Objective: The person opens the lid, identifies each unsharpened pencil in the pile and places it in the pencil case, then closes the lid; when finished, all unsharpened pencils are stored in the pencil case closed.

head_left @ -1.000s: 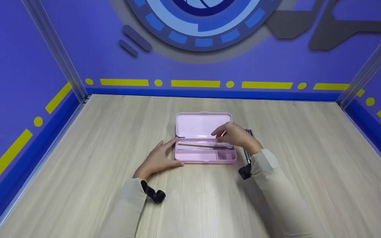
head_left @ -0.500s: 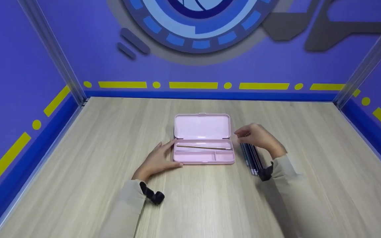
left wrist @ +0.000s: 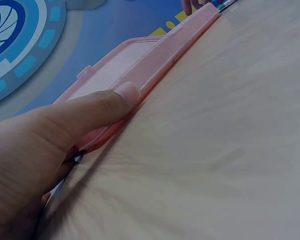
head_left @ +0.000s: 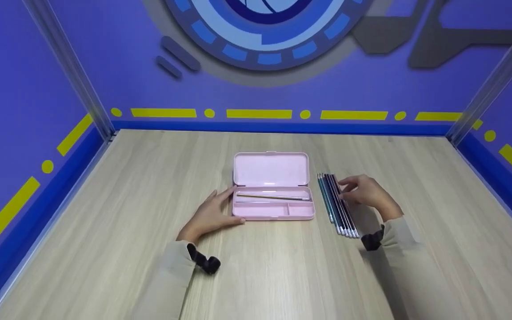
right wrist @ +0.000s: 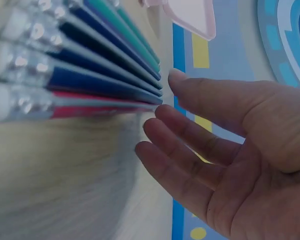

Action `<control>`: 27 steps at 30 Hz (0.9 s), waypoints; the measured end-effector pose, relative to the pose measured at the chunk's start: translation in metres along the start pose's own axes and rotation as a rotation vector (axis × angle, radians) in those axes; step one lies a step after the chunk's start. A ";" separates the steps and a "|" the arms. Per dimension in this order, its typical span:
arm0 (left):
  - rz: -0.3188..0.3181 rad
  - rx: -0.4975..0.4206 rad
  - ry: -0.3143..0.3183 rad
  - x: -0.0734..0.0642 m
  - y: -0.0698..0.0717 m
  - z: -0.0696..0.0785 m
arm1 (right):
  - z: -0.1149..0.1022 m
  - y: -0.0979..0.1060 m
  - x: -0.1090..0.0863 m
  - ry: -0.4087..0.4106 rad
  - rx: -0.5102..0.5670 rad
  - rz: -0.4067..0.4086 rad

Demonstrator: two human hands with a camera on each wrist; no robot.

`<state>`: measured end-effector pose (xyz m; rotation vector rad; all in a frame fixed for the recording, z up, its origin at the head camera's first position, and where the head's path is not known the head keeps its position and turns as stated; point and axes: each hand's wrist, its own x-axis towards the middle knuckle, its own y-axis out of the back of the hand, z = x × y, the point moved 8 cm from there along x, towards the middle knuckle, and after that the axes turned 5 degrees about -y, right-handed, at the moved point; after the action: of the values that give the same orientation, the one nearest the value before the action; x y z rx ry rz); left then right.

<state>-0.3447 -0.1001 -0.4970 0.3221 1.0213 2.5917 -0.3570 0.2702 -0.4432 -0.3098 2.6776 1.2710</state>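
A pink pencil case [head_left: 261, 210] lies with its lid [head_left: 271, 169] raised, and one pencil [head_left: 274, 197] rests in its long rear compartment. My left hand [head_left: 211, 213] holds the case by its left end. In the left wrist view the thumb [left wrist: 107, 107] presses on the front wall; the other fingers are mostly hidden. To the right of the case, several pencils [head_left: 337, 204] lie side by side, eraser ends toward me. Over their right edge is my right hand [head_left: 369, 193]. Its fingers [right wrist: 177, 167] and thumb are apart with nothing between them in the right wrist view.
The wooden table [head_left: 265, 275] is bounded by blue panels [head_left: 260, 98] at the back and both sides. A black wrist camera [head_left: 209, 265] sits on the left sleeve and another black camera [head_left: 373, 241] on the right one.
My right hand has moved right, from over the pencil case to the right edge of the pencil row, uncovering the pencil in the case and the row. The left hand has stayed on the case.
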 end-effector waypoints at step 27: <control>0.003 -0.007 -0.015 0.001 -0.001 -0.001 | 0.029 -0.006 -0.004 -0.139 0.141 -0.020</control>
<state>-0.3459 -0.0994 -0.4978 0.3409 1.0072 2.5911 -0.3500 0.2897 -0.4654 -0.2201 2.6212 1.0507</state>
